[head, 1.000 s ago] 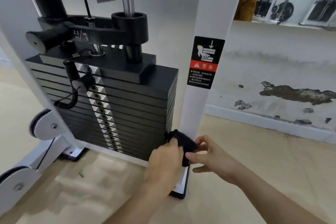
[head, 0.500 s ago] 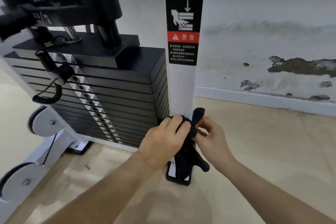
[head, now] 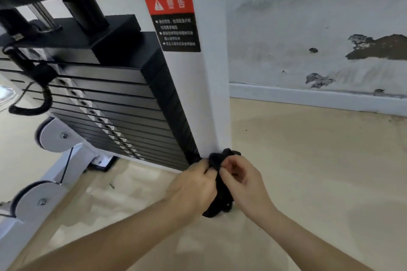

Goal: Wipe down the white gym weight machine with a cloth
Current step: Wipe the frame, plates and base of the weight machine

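The white upright post (head: 211, 99) of the weight machine rises in the middle of the view, with a black and red warning sticker (head: 174, 17) on it. A black cloth (head: 220, 185) hangs bunched at the foot of the post. My left hand (head: 193, 185) grips the cloth from the left. My right hand (head: 244, 185) pinches it from the right with thumb and fingers. The cloth's top touches the bottom of the post. The post's foot is hidden behind the cloth and my hands.
The black weight stack (head: 114, 105) with its selector pin and coiled cord (head: 41, 86) stands left of the post. White pulley wheels (head: 57, 136) and a slanted frame bar sit at lower left. A stained wall (head: 319, 39) and skirting board run behind, above a beige floor (head: 319, 171).
The view has come closer and dropped lower. Both hands have bunched the cloth tighter between them at the foot of the post.
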{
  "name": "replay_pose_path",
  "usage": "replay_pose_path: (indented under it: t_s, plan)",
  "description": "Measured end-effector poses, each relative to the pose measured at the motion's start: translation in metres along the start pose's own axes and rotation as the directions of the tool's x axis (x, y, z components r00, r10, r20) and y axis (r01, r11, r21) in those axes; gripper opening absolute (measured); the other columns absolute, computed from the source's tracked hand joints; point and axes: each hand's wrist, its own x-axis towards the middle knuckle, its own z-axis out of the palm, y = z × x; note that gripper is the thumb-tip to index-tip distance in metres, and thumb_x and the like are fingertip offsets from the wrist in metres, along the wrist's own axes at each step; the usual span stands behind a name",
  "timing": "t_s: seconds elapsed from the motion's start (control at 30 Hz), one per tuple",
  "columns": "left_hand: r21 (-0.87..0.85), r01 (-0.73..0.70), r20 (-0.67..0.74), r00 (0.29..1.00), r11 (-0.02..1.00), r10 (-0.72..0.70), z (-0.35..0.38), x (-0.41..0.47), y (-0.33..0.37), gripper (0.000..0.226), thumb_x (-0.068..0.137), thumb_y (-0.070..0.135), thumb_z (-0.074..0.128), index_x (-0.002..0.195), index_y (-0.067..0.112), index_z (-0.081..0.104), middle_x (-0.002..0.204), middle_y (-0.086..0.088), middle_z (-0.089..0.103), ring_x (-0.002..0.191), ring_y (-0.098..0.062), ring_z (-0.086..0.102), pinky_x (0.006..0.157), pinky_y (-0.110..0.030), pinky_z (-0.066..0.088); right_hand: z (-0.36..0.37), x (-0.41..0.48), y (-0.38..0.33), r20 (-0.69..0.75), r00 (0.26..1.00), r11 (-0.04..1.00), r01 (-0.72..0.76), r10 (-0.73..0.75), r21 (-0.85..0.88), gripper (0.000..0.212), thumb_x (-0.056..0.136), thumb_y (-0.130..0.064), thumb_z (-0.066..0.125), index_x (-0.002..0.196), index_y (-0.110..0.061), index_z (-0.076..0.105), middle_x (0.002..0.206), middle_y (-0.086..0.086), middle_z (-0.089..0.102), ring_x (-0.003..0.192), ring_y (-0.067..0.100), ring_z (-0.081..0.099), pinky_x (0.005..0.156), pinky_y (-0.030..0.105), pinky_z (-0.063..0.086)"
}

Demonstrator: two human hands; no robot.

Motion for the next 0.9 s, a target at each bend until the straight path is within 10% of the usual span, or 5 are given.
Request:
replay_pose_path:
  t_s: [0.2, 0.37, 0.57, 0.73, 0.9]
  plan:
    - [0.277, -0.389, 0.188, 0.918, 0.878, 0.348, 0.022, 0.003, -0.009, 0.060, 0.069, 0.020, 0.071, 0.127, 0.010, 0.060, 0.095, 0.002, 0.059, 0.076, -0.013, 0.060, 0.053, -0.023, 0.053, 0.008, 0.014, 0.069, 0.047, 0.996, 0.959, 0.084, -0.074, -0.272, 0.025, 0.095, -0.006, 0.053, 0.120, -0.003, 0.053, 0.115, 0.013, 0.057, 0.110, 0.030, 0.054, 0.095, 0.039, 0.044]
    - [0.129, -0.118, 0.456, 0.889, 0.985, 0.047, 0.083, 0.006, 0.006, 0.076, 0.086, 0.009, 0.053, 0.153, 0.012, 0.015, 0.143, -0.009, 0.037, 0.127, -0.026, 0.041, 0.100, -0.036, 0.041, 0.007, 0.007, 0.122, 0.326, 0.915, 0.580, 0.136, 0.237, -0.803, 0.064, 0.090, -0.013, 0.045, 0.149, -0.004, 0.020, 0.149, 0.008, 0.033, 0.139, 0.028, 0.028, 0.113, 0.030, 0.025]
    - [0.073, -0.180, 0.613, 0.784, 0.981, 0.098, 0.078, -0.015, -0.014, 0.079, 0.090, 0.010, 0.050, 0.154, 0.011, 0.003, 0.159, -0.011, 0.014, 0.146, -0.025, 0.011, 0.116, -0.037, 0.026, 0.025, -0.010, 0.109, 0.490, 0.850, 0.203, 0.454, 0.192, -0.867, 0.016, 0.085, -0.010, 0.055, 0.098, -0.013, 0.063, 0.100, 0.011, 0.067, 0.093, 0.027, 0.060, 0.084, 0.035, 0.042]
    - [-0.007, -0.245, 0.783, 0.601, 0.970, 0.157, 0.045, -0.061, -0.049, 0.083, 0.093, 0.009, 0.045, 0.153, 0.017, -0.012, 0.162, -0.006, -0.003, 0.149, -0.021, 0.002, 0.117, -0.037, 0.022, 0.046, -0.006, 0.087, 0.418, 0.869, 0.353, 0.317, 0.264, -0.881, 0.016, 0.088, -0.025, 0.058, 0.094, -0.015, 0.069, 0.097, 0.006, 0.069, 0.091, 0.024, 0.065, 0.071, 0.025, 0.044]
    - [-0.286, 0.041, 0.563, 0.815, 0.957, 0.133, 0.069, -0.063, -0.084, 0.074, 0.096, 0.021, 0.045, 0.155, 0.013, 0.000, 0.159, -0.008, 0.019, 0.141, -0.021, 0.026, 0.111, -0.023, 0.025, 0.061, 0.024, 0.067, 0.226, 0.771, 0.741, -0.418, 0.596, -0.526, 0.014, 0.101, -0.017, 0.043, 0.106, -0.007, 0.052, 0.100, 0.011, 0.061, 0.085, 0.027, 0.065, 0.067, 0.037, 0.060]
